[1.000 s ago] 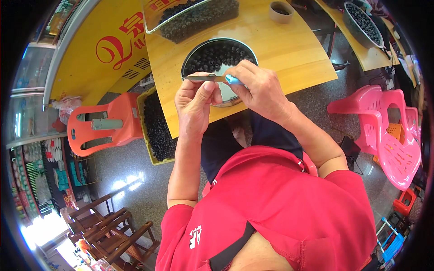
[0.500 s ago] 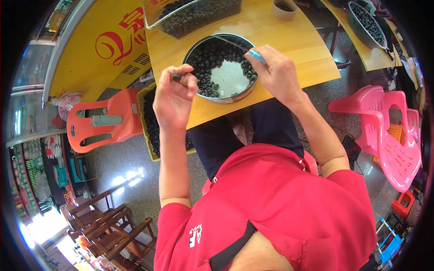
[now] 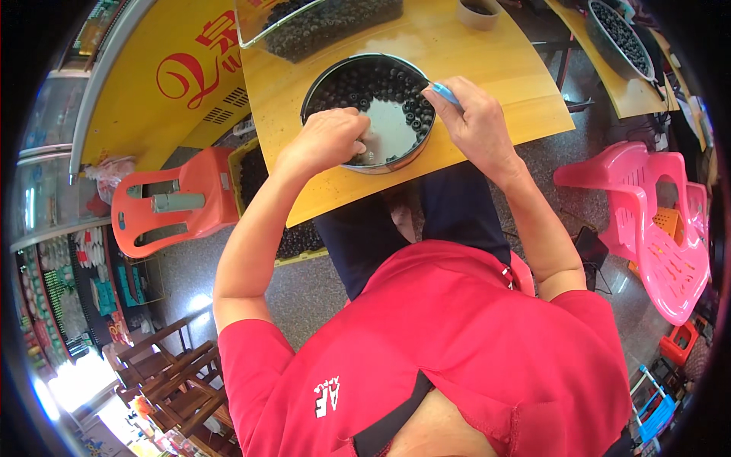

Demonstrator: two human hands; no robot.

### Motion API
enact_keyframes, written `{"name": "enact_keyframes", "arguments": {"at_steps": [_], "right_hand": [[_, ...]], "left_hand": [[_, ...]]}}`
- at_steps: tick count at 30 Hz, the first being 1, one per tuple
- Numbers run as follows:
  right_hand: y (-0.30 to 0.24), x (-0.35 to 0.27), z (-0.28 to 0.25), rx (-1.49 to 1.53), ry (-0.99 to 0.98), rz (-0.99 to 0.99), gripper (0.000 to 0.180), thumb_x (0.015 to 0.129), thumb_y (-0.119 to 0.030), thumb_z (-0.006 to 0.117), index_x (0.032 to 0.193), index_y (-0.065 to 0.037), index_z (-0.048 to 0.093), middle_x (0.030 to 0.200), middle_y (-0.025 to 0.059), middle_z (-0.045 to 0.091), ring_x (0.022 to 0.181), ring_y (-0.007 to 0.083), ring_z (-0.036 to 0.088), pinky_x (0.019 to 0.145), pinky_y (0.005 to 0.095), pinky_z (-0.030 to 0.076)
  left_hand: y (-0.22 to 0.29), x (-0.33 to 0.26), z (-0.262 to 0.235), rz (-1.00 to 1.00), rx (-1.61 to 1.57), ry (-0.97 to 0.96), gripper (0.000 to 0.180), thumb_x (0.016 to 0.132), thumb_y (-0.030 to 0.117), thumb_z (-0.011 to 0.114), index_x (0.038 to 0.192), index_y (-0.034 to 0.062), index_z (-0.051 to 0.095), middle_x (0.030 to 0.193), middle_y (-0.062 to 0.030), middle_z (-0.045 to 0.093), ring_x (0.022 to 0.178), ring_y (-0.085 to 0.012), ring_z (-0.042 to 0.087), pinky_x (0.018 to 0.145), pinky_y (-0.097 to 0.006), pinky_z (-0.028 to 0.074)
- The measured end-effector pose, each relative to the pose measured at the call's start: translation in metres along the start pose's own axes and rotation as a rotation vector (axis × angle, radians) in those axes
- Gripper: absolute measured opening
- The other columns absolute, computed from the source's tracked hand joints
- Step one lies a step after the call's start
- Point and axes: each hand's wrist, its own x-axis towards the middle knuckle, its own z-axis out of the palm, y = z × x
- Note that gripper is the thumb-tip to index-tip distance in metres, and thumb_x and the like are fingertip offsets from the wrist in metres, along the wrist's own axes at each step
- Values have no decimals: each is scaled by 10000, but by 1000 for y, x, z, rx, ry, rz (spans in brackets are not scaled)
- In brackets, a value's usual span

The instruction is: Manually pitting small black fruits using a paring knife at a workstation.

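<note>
A round metal pan [image 3: 415,156] stands near the front edge of the yellow wooden table. Dark, round, berry-like pieces [image 3: 381,78] lie along its far and right sides, leaving part of its pale bottom bare. My left hand [image 3: 327,139] reaches over the pan's left rim, fingers curled together inside it; what they hold, if anything, is hidden. At the right rim, my right hand [image 3: 474,114] is closed round the light-blue handle of a tool [image 3: 445,93]. The tool's far end cannot be made out against the dark pieces.
A clear rectangular tub [image 3: 327,34] of dark pieces stands farther back, near a small beige cup [image 3: 478,14]. Below the table's left side is a yellow crate [image 3: 301,257] with dark contents. An orange stool [image 3: 175,202] stands left, pink chairs [image 3: 647,221] right. Another bowl [image 3: 636,72] sits far right.
My left hand has swung right and down from beside the pan, where it pinched one dark piece, into the pan. My right hand has shifted slightly right, still holding the blue-handled tool.
</note>
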Motion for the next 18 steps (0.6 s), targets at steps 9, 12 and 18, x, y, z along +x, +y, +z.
{"name": "enact_keyframes", "arguments": {"at_steps": [9,12,18], "right_hand": [[-3,-3,-1,288,-103,271,197,922,-182,645,979,7,643,775,33,617,693,104,549,637,250,447],[-18,-2,4,452,-171,364,214,930,-200,643,1004,0,647,819,-8,627,761,67,554,687,233,456],[-43,2,14,592,-96,269,210,880,-167,706,1004,-8,645,859,-6,621,807,53,548,725,212,453]], "left_hand": [[14,17,-21,-242,-887,213,179,853,165,671,952,24,619,811,-36,620,735,-112,567,665,-261,458],[23,9,-26,-285,-1303,385,182,889,171,671,989,32,608,839,-17,629,696,-60,541,587,-207,423],[62,6,-10,-99,-1917,662,188,910,131,639,1048,13,592,852,-36,638,632,-52,496,540,-167,361]]}}
